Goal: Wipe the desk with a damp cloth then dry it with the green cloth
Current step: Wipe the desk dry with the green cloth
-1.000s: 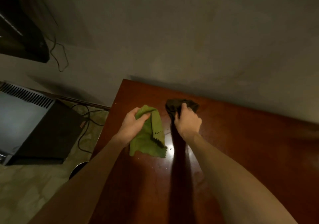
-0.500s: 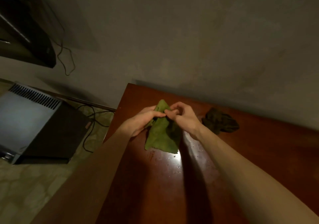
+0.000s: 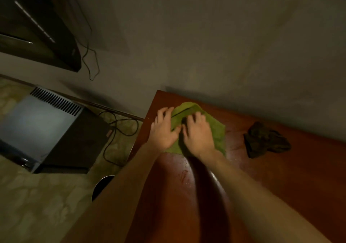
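Head view, only one supplied. Your left hand [image 3: 163,130] and right hand [image 3: 199,135] both lie flat on the green cloth [image 3: 215,128], fingers [image 3: 194,118] spread and released, palms pressing rather than pinching. The cloth sits spread at the far left corner of the worktop [image 3: 280,177], close to the wall. The dark damp cloth [image 3: 266,140] lies crumpled to the right, well apart from both hands, untouched.

Change noted: half a second ago you held the green cloth bunched between both sets of fingertips, raised off the surface; it now lies opened out and pressed down. A second ago your right hand was on the dark cloth; that cloth has since been left aside on the right.

Judgement: the damp wipe looks finished and the drying stage is starting. Glossy wet patches and droplets show on the wood nearer you, so most of the surface probably remains to be dried.

Off-task: a grey vented box [image 3: 46,126] and cables [image 3: 116,130] on the floor to the left.
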`<state>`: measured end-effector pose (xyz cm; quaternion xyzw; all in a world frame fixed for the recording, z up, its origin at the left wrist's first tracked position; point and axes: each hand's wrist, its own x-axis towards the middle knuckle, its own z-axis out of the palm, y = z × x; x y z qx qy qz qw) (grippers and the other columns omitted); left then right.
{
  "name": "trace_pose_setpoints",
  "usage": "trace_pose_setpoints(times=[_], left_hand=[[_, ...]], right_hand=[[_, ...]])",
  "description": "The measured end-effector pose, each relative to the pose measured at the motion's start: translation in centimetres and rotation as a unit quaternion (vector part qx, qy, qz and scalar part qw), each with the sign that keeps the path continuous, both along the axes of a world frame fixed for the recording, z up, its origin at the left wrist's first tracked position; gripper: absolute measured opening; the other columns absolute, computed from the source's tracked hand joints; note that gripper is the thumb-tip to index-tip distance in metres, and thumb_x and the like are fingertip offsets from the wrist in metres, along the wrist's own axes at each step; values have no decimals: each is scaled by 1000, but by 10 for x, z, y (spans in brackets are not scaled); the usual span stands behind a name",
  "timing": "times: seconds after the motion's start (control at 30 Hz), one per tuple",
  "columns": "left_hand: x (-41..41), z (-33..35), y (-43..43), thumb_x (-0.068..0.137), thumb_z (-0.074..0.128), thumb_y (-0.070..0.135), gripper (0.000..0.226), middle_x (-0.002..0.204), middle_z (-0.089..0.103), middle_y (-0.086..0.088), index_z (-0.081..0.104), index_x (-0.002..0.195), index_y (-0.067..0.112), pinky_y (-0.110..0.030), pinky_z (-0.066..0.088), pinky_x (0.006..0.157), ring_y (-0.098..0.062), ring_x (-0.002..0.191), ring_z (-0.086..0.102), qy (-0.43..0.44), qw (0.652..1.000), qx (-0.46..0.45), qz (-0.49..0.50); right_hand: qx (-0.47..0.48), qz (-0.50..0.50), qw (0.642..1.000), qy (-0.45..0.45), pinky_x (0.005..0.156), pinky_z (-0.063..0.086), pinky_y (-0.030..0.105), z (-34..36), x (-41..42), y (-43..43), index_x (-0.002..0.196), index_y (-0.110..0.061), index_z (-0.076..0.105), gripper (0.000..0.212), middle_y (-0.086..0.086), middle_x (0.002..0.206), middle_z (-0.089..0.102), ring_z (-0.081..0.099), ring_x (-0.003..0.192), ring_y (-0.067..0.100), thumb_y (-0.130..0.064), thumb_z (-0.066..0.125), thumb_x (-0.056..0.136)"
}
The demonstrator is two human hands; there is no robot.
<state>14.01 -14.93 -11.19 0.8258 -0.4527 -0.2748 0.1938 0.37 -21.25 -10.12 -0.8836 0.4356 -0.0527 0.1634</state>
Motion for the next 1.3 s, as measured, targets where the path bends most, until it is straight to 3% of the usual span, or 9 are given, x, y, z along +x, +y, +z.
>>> trace_pose_setpoints(times=[0.1, 0.23, 0.4, 0.63, 0.77, 0.83, 1.0, 1.2, 1.3], left_hand=[[-17, -22, 46, 106, 44, 36, 61, 171, 21, -3, 27, 163, 22, -46, 28, 122, -22, 156, 25, -156, 987, -35, 7], [-27, -46, 96, 110, 32, 46, 64, 173, 16, -6, 22, 165, 17, -46, 29, 124, -19, 160, 15, -211, 977, -1, 32], [-26, -51, 95, 109, 31, 50, 72, 175, 8, -4, 11, 166, 13, -41, 15, 130, -14, 161, 2, -206, 976, 11, 73], [-24, -49, 99, 110, 31, 42, 68, 175, 3, -6, 13, 166, 8, -42, 11, 131, -16, 161, -5, -151, 985, -2, 87], [-24, -50, 98, 109, 28, 43, 67, 175, 5, -5, 15, 165, 9, -42, 11, 131, -16, 161, -5, -151, 985, -3, 84], [-23, -49, 97, 108, 27, 45, 69, 174, 6, -5, 15, 165, 9, -41, 9, 131, -15, 161, -5, -152, 985, -6, 86], [-23, -49, 97, 109, 33, 38, 66, 174, 10, -4, 16, 165, 8, -38, 7, 131, -14, 161, -1, -135, 985, -30, 100], [-22, -50, 101, 111, 33, 41, 63, 173, 15, -6, 23, 163, 7, -44, 15, 131, -16, 161, 5, -96, 988, -60, 107], [-21, -51, 101, 110, 32, 43, 64, 173, 15, -7, 24, 163, 9, -46, 15, 130, -19, 162, 4, -108, 987, -59, 99]], right_hand=[[21, 9, 998, 64, 123, 23, 54, -39, 10, 23, 147, -4, 44, 58, 20, 155, 39, 34, 145, 39, -42, 37, 104], [-37, 63, 996, 53, 124, 10, 61, -50, 29, 6, 116, -4, 57, 57, 22, 156, 41, 26, 151, 40, -56, 43, 97], [-66, 173, 981, 64, 128, 4, 48, -64, 66, -38, 163, -23, 20, 71, 4, 172, 11, 0, 159, 22, -61, 23, 104], [-44, 106, 988, 99, 124, 4, 61, -56, 15, 27, 162, -42, 18, 63, 9, 172, 1, -11, 158, 32, -64, 26, 103], [0, 33, 999, 22, 124, 4, 58, -52, 31, 18, 133, -40, 53, 47, 10, 170, 17, 1, 159, 27, -67, 39, 98], [6, 0, 1000, -19, 126, 4, 55, -51, 63, -12, 135, -34, 53, 48, 6, 169, 22, 7, 159, 23, -64, 38, 100], [-58, 129, 985, 99, 125, -2, 59, -64, 94, -36, 163, -41, 12, 66, -5, 173, 5, -6, 159, 25, -68, 17, 102], [-75, 310, 941, 111, 122, 3, 67, -60, 23, 26, 162, -42, 11, 63, -1, 173, 0, -8, 159, 31, -57, 29, 104], [-67, 301, 945, 104, 123, 1, 65, -59, 21, 26, 162, -44, 13, 62, -3, 173, 2, -8, 159, 28, -59, 29, 103]])
